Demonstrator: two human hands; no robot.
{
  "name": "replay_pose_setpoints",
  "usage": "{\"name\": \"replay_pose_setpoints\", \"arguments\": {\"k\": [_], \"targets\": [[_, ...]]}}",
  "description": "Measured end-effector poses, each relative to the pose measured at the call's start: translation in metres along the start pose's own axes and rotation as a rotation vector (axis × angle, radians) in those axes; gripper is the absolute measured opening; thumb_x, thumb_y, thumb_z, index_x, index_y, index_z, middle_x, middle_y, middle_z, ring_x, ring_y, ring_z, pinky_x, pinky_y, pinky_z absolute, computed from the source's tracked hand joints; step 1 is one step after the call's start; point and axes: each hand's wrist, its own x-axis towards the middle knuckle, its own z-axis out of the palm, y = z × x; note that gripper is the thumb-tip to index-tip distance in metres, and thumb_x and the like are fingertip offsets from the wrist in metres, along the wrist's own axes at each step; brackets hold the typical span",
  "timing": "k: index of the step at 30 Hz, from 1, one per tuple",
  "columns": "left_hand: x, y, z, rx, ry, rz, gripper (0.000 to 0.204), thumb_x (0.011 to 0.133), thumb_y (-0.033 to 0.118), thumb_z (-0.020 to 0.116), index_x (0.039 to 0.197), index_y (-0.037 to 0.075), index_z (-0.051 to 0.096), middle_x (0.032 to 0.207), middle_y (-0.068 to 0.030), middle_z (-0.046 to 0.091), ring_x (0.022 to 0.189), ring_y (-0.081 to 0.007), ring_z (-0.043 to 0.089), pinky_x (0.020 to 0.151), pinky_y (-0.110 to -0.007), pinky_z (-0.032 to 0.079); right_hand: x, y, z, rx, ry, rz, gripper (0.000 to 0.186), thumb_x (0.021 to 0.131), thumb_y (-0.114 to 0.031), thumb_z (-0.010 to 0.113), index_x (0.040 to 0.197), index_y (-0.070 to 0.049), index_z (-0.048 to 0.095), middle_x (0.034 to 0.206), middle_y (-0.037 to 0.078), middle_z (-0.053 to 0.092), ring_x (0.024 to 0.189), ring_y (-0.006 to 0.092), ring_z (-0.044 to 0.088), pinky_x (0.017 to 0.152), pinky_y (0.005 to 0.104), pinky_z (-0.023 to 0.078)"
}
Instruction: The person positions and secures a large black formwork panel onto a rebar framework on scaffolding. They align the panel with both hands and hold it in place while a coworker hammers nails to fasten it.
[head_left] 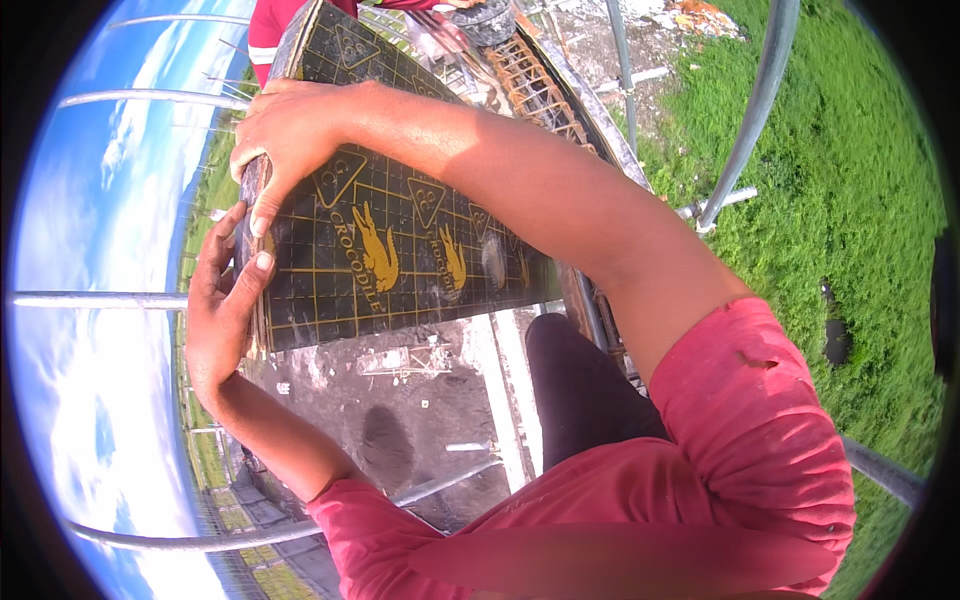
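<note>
A black-faced plywood panel [320, 300] with a yellow printed grid and yellow figures stands tilted in front of me. Its layered edge points left. My right hand [290, 135] reaches across it and clasps that edge higher up, thumb on the printed face. Just below, my left hand [225, 290] is wrapped round the same edge, its thumb also on the face. Part of each hand's fingers is hidden behind the panel. Black board with the same yellow grid [345, 50] continues beyond my right forearm; whether it is a separate sheet I cannot tell.
Another person's red sleeve [266, 35] with a pale band shows behind the board. A rusty rebar cage [540, 90] and a dark bucket [487, 22] lie beyond. Scaffold pipes [765, 100] surround me. Grey ground [400, 440] is far below; grass [850, 170] spreads at right.
</note>
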Motion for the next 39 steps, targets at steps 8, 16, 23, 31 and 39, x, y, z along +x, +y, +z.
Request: {"name": "replay_pose_setpoints", "arguments": {"k": [8, 16, 23, 31, 39], "targets": [[0.143, 0.043, -0.056, 0.399, 0.014, 0.019, 0.062, 0.096, 0.053, 0.066, 0.14, 0.008, 0.064, 0.117, -0.0106, 0.071, 0.111, -0.0209, 0.062, 0.097, -0.037, 0.045, 0.001, -0.001, 0.002, -0.015, -0.017, 0.019, 0.1, 0.066, -0.095, 0.06, 0.125, -0.016, 0.074, 0.128, 0.01, 0.07, 0.128, 0.0306, 0.056, 0.109, 0.0438, 0.036], [0.285, 0.058, -0.011, 0.679, -0.11, 0.018, 0.07, 0.093, 0.059, 0.069, 0.151, 0.024, 0.055, 0.133, -0.0144, 0.068, 0.1, -0.0304, 0.072, 0.075, -0.04, 0.061, -0.003, -0.003, 0.001, -0.001, -0.023, 0.043, 0.101, 0.066, -0.095, 0.061, 0.129, -0.017, 0.074, 0.128, 0.008, 0.07, 0.131, 0.0291, 0.054, 0.113, 0.0428, 0.032], [0.305, 0.051, -0.006, 0.461, -0.222, -0.018, 0.075, 0.087, 0.047, 0.08, 0.153, 0.022, 0.053, 0.129, -0.01, 0.07, 0.099, -0.0273, 0.073, 0.082, -0.044, 0.063, -0.004, -0.001, 0.002, -0.021, 0.001, 0.045, 0.105, 0.066, -0.099, 0.056, 0.132, -0.019, 0.072, 0.13, 0.006, 0.07, 0.131, 0.0276, 0.055, 0.11, 0.043, 0.034], [0.31, 0.046, 0.006, 0.554, -0.178, 0.03, 0.077, 0.087, 0.038, 0.08, 0.155, 0.02, 0.049, 0.129, -0.0102, 0.069, 0.101, -0.0262, 0.072, 0.077, -0.043, 0.064, -0.007, -0.004, -0.002, 0.007, -0.02, 0.091, 0.107, 0.066, -0.098, 0.057, 0.138, -0.019, 0.068, 0.136, 0.006, 0.068, 0.135, 0.0265, 0.055, 0.113, 0.0443, 0.032], [0.315, 0.044, 0.002, 0.483, -0.214, -0.056, 0.076, 0.087, 0.039, 0.08, 0.155, 0.024, 0.05, 0.134, -0.0107, 0.067, 0.113, -0.0271, 0.068, 0.081, -0.044, 0.061, -0.007, -0.002, 0.003, 0.016, -0.015, 0.102, 0.108, 0.066, -0.097, 0.058, 0.141, -0.019, 0.066, 0.135, 0.008, 0.069, 0.135, 0.0282, 0.055, 0.114, 0.0448, 0.032]]}}
